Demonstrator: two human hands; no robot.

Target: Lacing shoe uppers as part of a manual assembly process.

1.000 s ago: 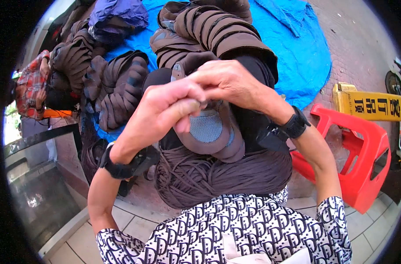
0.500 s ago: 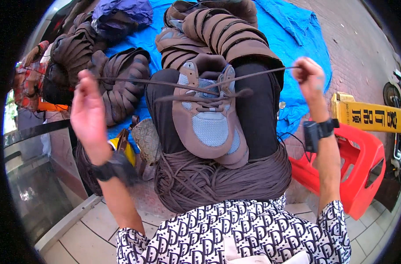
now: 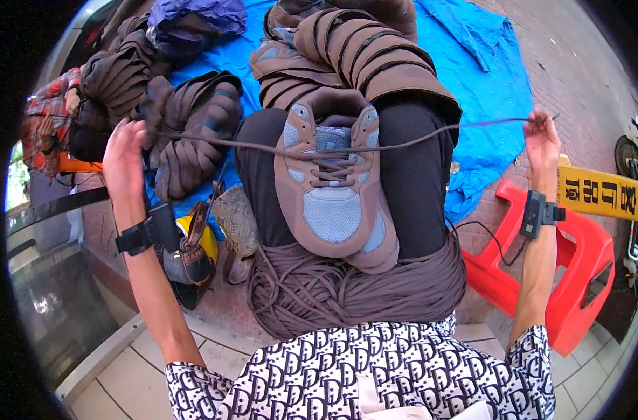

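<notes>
The brown-and-blue shoe (image 3: 333,210) sits on the person's lap, toe toward the body, wedged between the two legs in dark trousers (image 3: 420,164) — probably so the legs steady it and leave both hands free for the lace. A second shoe (image 3: 379,245) shows just beneath and to its right, perhaps propping it. The long grey-brown shoelace (image 3: 277,150) crosses the tongue above the lower crossings and runs out to both sides, its two lengths apparently spread so that they can be evened out or drawn through. The left hand (image 3: 125,150) has its fingers closed at the left length, though the dark stacked shoes (image 3: 193,129) behind blur the exact pinch; the right hand (image 3: 543,143) pinches the other length between narrowed fingers, a short tail poking out past them. The shoe itself lies midway between the hands, well apart from either set of fingers and a little nearer the body — only the lace joins them, sagging slightly rather than pulled taut. Close behind the toe, nearest the body, a thick bundle of loose laces (image 3: 354,290) is heaped across the lap, likely kept there for easy reach.
</notes>
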